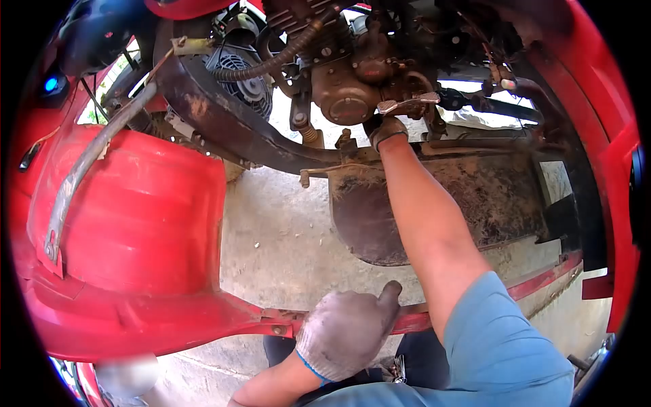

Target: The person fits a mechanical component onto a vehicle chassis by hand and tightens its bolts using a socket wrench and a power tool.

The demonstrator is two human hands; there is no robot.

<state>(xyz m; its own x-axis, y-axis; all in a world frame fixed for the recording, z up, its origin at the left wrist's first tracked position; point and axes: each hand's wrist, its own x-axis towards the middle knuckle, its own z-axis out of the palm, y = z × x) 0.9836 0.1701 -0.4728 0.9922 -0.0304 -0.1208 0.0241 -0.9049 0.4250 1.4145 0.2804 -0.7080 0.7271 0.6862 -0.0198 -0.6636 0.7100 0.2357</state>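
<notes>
My right hand [390, 131], in a dirty glove, reaches under the brown engine [346, 98], just below a worn metal foot pedal [408, 102]. Its fingers are hidden behind the wrist and the engine parts, so what they touch does not show. Nearer to me, my left hand [347, 334] wears a grey knitted glove with a blue cuff edge. It lies over the red frame rail [413, 323] with its fingers curled round it out of sight and its thumb sticking up.
A large red fender panel [135, 210] fills the left side, with a bent grey metal bar [95, 159] over it. A fan [244, 85] sits behind the dark curved frame tube [230, 112]. A dirt-covered floor plate [475, 197] lies under my right forearm. Concrete ground [278, 230] shows through the gap.
</notes>
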